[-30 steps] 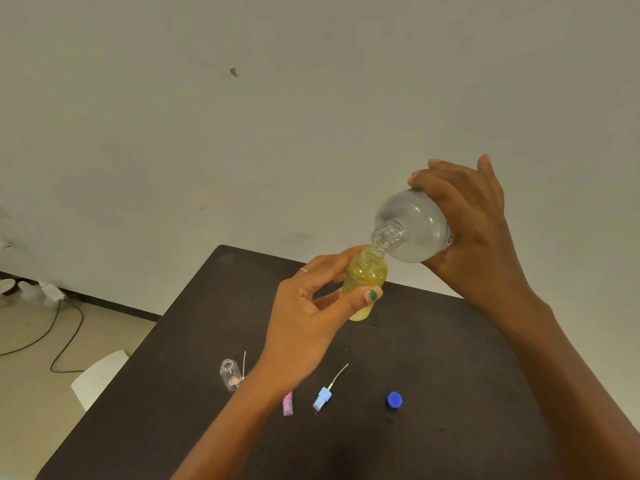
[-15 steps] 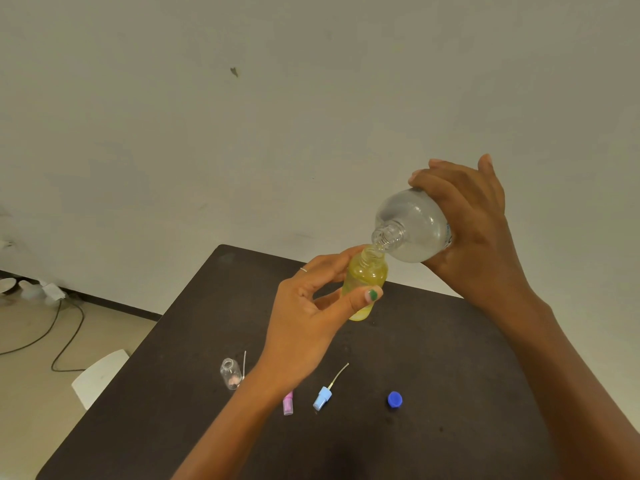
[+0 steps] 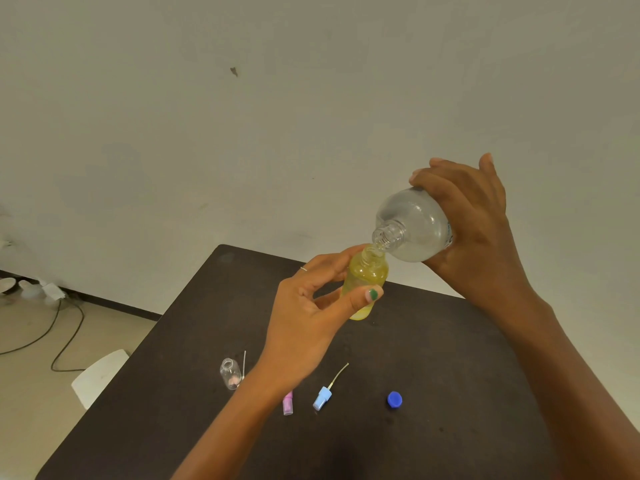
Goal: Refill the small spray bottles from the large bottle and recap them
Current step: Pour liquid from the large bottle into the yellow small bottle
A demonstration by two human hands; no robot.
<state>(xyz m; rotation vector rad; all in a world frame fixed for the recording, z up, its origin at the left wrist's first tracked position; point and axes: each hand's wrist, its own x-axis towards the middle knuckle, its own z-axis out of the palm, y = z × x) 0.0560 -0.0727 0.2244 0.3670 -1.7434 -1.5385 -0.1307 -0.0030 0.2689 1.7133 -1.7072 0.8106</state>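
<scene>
Right hand (image 3: 474, 237) hid most of the clear large bottle (image 3: 414, 225), fingers wrapped around it, neck tilted onto the mouth of the yellow small bottle (image 3: 363, 282), pinched above the dark table (image 3: 450, 375) by left hand (image 3: 308, 327). Liquid flow unclear.

Above the dark table (image 3: 450, 358), the left hand (image 3: 311, 327) grips a small yellow bottle (image 3: 365, 282) upright, thumb across its front. The right hand (image 3: 474, 233) tips a large clear bottle (image 3: 414, 225), its open neck touching the small bottle's mouth. Toward the table's near edge lie 1 small clear bottle (image 3: 230, 373), a pink sprayer top (image 3: 287, 403), a light-blue sprayer top (image 3: 322, 398) and a blue cap (image 3: 394, 399).
</scene>
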